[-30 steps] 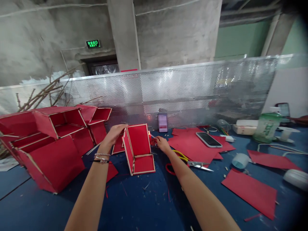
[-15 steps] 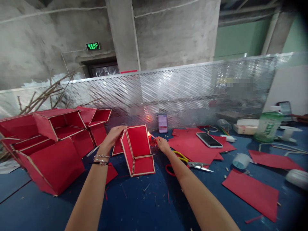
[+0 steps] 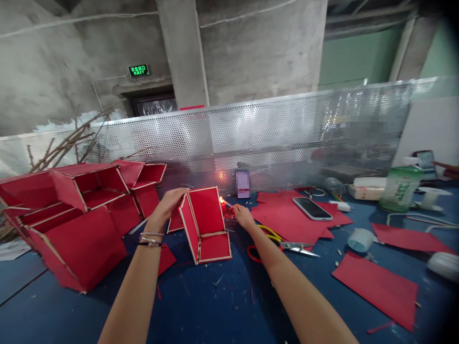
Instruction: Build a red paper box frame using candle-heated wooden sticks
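Observation:
My left hand (image 3: 171,202) grips the upper left edge of a red-panelled box frame (image 3: 207,210) with pale stick edges, which stands open-sided on the blue table. Its fingers are partly hidden behind the panel. My right hand (image 3: 244,216) pinches a thin whitish stick (image 3: 229,205), its tip at the flame of a small lit candle (image 3: 223,203) just behind the frame's right edge. Under my right forearm lie scissors (image 3: 287,245) with red and yellow handles.
Joined red boxes (image 3: 82,239) stand at the left, with bare branches (image 3: 68,141) behind. Red sheets (image 3: 276,210) and a phone (image 3: 311,209) lie right of centre. Another phone (image 3: 242,184) leans against the perforated metal screen (image 3: 265,134). A green-tinted bottle (image 3: 399,188) and another person's hand (image 3: 448,169) are far right.
Both my hands keep their places, the left on the box frame and the right with the stick at the flame. At far right, the other person's hand shows a little more.

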`<state>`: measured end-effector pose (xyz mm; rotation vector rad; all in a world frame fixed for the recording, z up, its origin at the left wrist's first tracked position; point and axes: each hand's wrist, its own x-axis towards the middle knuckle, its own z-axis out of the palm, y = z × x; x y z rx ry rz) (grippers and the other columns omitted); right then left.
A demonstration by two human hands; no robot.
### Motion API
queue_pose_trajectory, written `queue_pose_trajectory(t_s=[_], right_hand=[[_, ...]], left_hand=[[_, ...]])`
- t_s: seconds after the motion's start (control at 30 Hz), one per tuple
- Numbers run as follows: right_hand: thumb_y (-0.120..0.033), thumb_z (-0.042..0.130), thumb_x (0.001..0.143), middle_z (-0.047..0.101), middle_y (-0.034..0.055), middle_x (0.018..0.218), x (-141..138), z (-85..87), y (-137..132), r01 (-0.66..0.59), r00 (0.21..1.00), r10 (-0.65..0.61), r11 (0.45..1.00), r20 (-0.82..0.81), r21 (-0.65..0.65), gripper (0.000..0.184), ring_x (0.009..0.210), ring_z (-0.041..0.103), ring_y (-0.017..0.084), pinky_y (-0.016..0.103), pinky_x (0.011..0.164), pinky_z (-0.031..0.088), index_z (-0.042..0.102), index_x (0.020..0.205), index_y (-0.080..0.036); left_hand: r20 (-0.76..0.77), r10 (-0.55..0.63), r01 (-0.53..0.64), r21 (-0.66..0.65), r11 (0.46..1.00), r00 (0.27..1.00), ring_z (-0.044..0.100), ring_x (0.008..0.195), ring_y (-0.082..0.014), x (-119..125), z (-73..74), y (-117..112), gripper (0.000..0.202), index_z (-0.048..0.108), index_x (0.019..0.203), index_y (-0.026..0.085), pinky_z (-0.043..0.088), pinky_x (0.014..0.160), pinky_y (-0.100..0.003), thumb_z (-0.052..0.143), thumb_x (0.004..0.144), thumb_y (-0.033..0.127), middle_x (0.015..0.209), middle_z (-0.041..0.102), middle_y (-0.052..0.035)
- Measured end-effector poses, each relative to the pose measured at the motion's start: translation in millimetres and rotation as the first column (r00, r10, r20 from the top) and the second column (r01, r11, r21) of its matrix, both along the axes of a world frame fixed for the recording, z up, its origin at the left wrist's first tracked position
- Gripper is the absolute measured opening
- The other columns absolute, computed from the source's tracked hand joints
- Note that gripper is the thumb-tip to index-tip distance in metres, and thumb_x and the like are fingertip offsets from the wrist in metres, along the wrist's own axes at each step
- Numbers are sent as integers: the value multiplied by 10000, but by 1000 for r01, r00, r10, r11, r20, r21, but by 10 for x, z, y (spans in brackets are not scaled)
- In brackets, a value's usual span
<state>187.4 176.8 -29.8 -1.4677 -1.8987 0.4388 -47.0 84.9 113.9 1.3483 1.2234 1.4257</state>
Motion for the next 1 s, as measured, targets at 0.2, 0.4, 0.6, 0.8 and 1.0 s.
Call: queue_pose_trajectory(t_s=[0.2,0.4,0.6,0.8,1.0], right_hand=[[-270,281,935,675,46,873,-5,-16,21,15,999,-15,1000,-48,4,362,829,591,141,207,655,328,631,886,-193],[-278,282,939,679,46,892,-5,-11,12,9,999,-8,1000,-53,12,362,840,595,143,207,657,335,631,889,-196],[-265,278,939,685,44,909,-3,-5,-13,-3,998,4,1000,-63,10,368,850,606,142,199,658,351,640,909,-202],[-263,272,936,686,50,891,3,-22,6,-5,999,6,1000,-46,30,378,818,605,142,203,658,354,643,928,-189],[-280,269,936,685,40,874,-3,-79,75,9,999,-8,1000,-52,20,377,800,608,138,203,627,343,635,902,-197]], left_hand=[[64,-14,17,-60,998,998,587,559,-145,-3,-15,19,335,649,751,138,459,588,-273,755,531,366,639,670,-13],[58,-25,28,-39,999,998,595,563,-148,-48,-55,71,345,653,772,140,460,586,-271,757,537,370,654,678,-18],[63,-13,15,-34,999,998,597,575,-152,-59,-67,88,360,658,766,135,460,588,-272,764,520,376,669,681,-25],[29,-27,27,-14,1000,999,605,609,-158,-50,-50,68,374,669,788,135,454,603,-271,747,534,398,706,688,-36],[26,-3,3,-8,1000,1000,588,592,-144,-67,-68,90,349,676,759,143,441,589,-257,753,530,395,681,678,-27]])
